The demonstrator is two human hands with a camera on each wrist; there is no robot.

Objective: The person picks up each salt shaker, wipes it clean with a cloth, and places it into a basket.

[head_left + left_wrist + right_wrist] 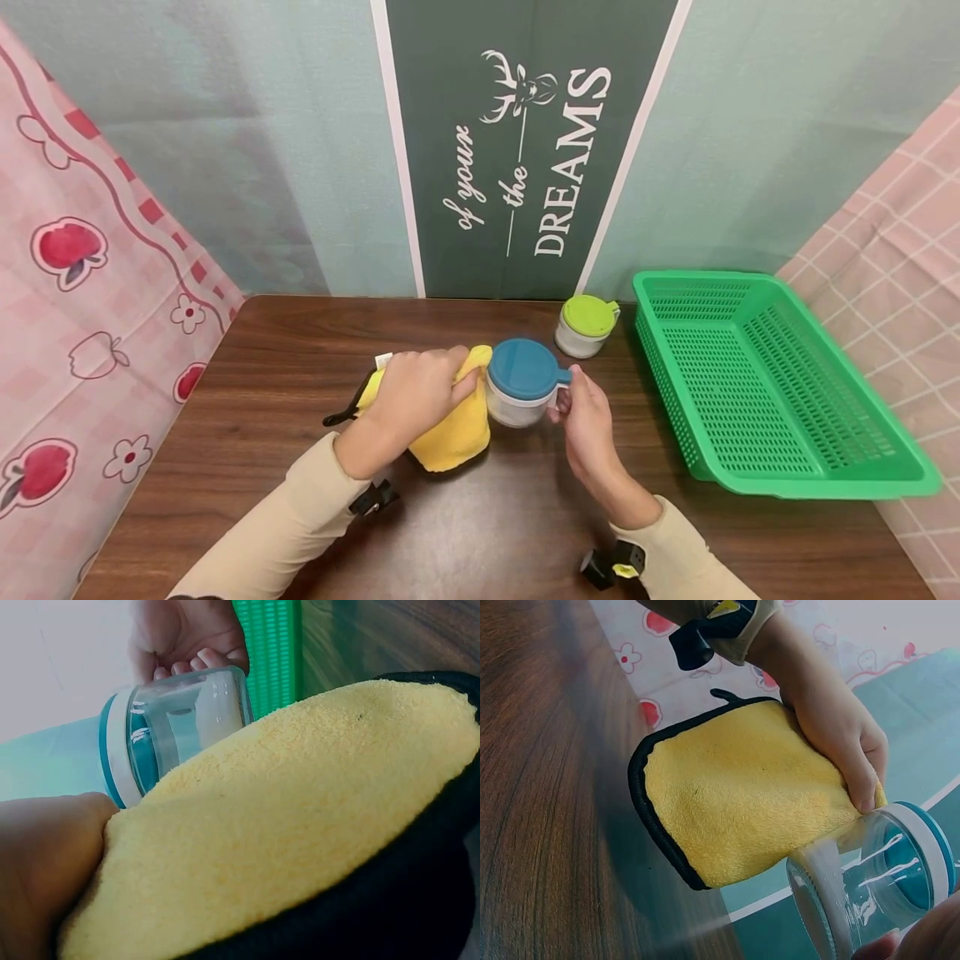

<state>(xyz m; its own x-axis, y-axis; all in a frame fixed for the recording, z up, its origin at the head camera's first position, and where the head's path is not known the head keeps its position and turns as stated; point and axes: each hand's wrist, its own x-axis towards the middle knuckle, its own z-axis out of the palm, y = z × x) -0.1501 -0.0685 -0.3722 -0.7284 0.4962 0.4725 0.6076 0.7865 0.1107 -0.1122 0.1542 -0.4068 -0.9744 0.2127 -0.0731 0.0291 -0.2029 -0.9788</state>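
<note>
My left hand [420, 392] grips a yellow cloth [457, 433] with black edging, its thumb and fingers pinching the cloth's upper part. The cloth hangs against the side of a clear jar [516, 410] with a blue lid [523, 368]. By its handle, my right hand [587, 421] holds that jar. In the right wrist view, the clear jar [855, 885] is tilted in that view, with the cloth [742, 795] touching or very near its wall. Something whitish shows at the jar's bottom. Behind it stands a similar jar with a lime-green lid [588, 316].
A green perforated plastic basket [678, 400] stands on the right of the brown wooden table [262, 417]. Printed curtains [315, 167] hang behind the table and along both sides. The lime-lidded jar is close to the table's back edge, left of the basket.
</note>
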